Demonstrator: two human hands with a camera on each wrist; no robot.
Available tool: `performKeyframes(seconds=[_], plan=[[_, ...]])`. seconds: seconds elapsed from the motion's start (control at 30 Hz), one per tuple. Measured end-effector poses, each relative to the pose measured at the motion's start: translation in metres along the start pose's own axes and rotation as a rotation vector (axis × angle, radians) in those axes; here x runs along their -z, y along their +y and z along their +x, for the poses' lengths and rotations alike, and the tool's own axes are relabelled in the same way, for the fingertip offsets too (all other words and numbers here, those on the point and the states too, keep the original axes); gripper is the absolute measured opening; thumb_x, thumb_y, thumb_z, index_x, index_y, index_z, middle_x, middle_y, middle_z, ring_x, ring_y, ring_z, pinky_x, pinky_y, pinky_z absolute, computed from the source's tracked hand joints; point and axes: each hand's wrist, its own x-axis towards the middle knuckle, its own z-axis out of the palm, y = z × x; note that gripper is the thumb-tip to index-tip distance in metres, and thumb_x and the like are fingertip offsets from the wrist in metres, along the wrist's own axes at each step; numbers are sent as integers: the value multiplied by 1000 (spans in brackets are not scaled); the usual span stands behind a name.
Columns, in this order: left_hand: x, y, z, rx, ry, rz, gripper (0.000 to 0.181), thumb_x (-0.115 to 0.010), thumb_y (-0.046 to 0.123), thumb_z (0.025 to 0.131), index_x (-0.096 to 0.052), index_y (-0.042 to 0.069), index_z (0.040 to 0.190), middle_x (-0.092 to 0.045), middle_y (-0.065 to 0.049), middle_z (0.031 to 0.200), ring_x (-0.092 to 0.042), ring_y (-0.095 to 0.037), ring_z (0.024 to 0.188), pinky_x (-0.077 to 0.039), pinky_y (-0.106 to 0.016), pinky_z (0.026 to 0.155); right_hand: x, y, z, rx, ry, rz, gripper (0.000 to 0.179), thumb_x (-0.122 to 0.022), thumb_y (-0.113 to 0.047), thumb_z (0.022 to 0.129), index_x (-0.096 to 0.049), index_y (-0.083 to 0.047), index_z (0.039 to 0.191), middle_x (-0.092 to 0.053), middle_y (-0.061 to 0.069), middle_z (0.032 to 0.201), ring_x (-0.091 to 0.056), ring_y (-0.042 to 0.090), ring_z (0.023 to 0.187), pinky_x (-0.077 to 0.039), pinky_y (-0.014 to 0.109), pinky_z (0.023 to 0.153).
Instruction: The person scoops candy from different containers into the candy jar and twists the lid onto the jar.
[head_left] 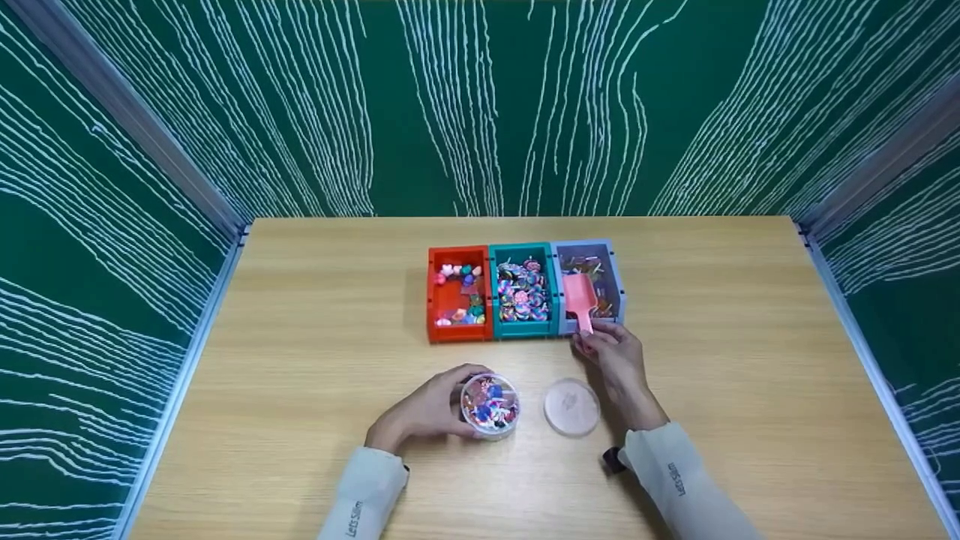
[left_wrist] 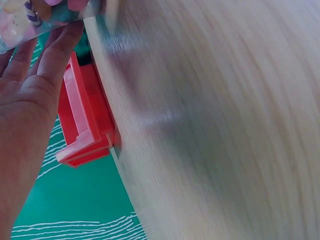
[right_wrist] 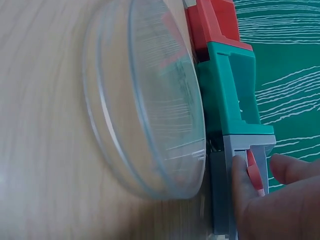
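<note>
My left hand (head_left: 427,409) grips a clear round jar (head_left: 490,405), seen from above with mixed colourful candy-like pieces inside. In the left wrist view only part of the jar (left_wrist: 20,30) shows, against the fingers (left_wrist: 52,62). At the front of the lilac-grey bin (head_left: 618,289), my right hand (head_left: 619,364) pinches the handle of a pink scoop (head_left: 580,292). The scoop's head lies inside that bin, over small translucent pieces (head_left: 589,264). Much of the scoop is hidden by the bin wall and hand in the right wrist view.
A teal bin (head_left: 523,331) with lollipop-shaped pieces adjoins the grey one. Left of it stands a red bin (head_left: 459,337) with scattered colourful pieces. A clear round lid (head_left: 571,407) lies on the wooden table (head_left: 300,315), between the jar and my right forearm.
</note>
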Motion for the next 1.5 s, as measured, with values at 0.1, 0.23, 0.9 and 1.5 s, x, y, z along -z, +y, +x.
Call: performKeyframes(seconds=[0.1, 0.23, 0.9, 1.5], plan=[[0, 0, 0, -3, -1, 1, 83, -95, 23, 81, -51, 31, 151, -59, 10, 145, -50, -20, 142, -34, -50, 125, 1, -1, 0, -15, -4, -18, 42, -63, 3, 103, -50, 5, 144, -73, 5, 103, -74, 14, 94, -61, 27, 92], [0, 1, 0, 3, -2, 2, 84, -95, 23, 81, -51, 32, 152, -58, 10, 147, -49, -22, 144, -33, -52, 125, 2, -2, -2, -28, 0, -57, 42, -63, 2, 103, -51, 3, 143, -74, 8, 108, -74, 15, 97, -60, 26, 92], [0, 0, -1, -23, -3, 4, 81, -95, 25, 80, -53, 30, 149, -60, 11, 142, -52, -19, 138, -35, -50, 125, 18, 8, -20, 39, -6, -230, 51, -71, -5, 101, -50, -1, 146, -68, 16, 130, -67, 13, 103, -58, 18, 85], [0, 2, 1, 0, -3, 9, 81, -96, 25, 79, -54, 31, 147, -61, 10, 142, -52, -20, 140, -35, -50, 124, 39, 24, -65, 203, -81, -406, 64, -68, 3, 97, -34, 10, 151, -54, 32, 139, -62, 34, 121, -55, 16, 87]])
